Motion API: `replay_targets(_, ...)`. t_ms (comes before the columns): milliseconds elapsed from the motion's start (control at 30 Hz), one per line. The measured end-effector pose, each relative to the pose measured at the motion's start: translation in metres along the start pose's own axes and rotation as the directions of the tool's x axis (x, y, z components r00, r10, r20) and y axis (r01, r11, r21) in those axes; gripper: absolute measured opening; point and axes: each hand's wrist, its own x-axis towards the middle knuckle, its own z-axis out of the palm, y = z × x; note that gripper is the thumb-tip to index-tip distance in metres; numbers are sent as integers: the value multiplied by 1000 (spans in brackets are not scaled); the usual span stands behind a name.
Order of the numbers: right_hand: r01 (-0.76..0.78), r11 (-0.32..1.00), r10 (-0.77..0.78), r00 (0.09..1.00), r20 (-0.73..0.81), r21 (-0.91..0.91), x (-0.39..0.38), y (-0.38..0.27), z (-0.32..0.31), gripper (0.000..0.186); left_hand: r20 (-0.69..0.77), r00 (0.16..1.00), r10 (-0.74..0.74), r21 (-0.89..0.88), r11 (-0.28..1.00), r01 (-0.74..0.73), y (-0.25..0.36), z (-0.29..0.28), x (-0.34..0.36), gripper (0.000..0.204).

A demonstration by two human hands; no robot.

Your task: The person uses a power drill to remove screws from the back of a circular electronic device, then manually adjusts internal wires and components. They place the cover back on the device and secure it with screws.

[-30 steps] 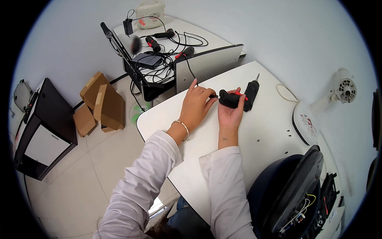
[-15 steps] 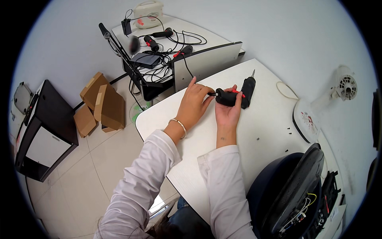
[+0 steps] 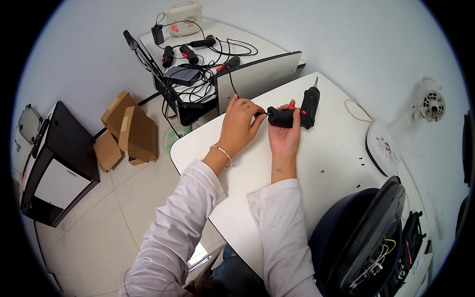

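A black cordless screwdriver (image 3: pixel 310 105) with red accents and a long metal bit lies across my right hand (image 3: pixel 284 139). My right fingers and thumb are closed around its handle, with the bit pointing up and away. The thumb and fingers of my left hand (image 3: pixel 239 124) pinch the end of a black cable (image 3: pixel 263 114) against the butt of the handle. Whether the plug is fully seated cannot be made out. Several small dark screws (image 3: pixel 362 164) are scattered on the white table to the right.
A dark blue rounded appliance with its black lid (image 3: pixel 368 232) raised and wires exposed stands at the right front. Behind it is a black tool case (image 3: pixel 413 237). A white fan (image 3: pixel 430 106) stands farther right. Tangled cables and a laptop-like grey box (image 3: pixel 182 75) cover the far desk.
My left hand has brought the cable end closer to the handle, and the pale metal of its plug no longer shows. The screwdriver has tilted slightly in my right hand.
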Motion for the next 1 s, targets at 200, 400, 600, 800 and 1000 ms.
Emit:
replay_targets(200, 46, 996, -50, 997, -63, -74, 3, 3, -1, 32, 28, 1000, -13, -1, 1000, 13, -2, 0, -1, 6)
replay_targets(400, 61, 987, -67, 997, -35, -145, 5, 3, -1, 35, 13, 1000, -17, -47, 999, 17, -3, 1, -1, 6)
replay_targets(600, 40, 985, -40, 999, 3, -170, 6, 2, 0, 37, 28, 999, -32, -208, 978, 37, -4, 1, 0, 6)
replay_targets(800, -21, 1000, 21, 1000, 3, -16, 4, -1, -1, 35, 43, 989, -142, -204, 968, 147, 3, -1, 3, 11)
replay_targets(1000, -6, 999, 8, 999, -37, 38, 2, -9, 4, 33, 46, 999, 24, 58, 998, -27, 5, -6, 3, 10)
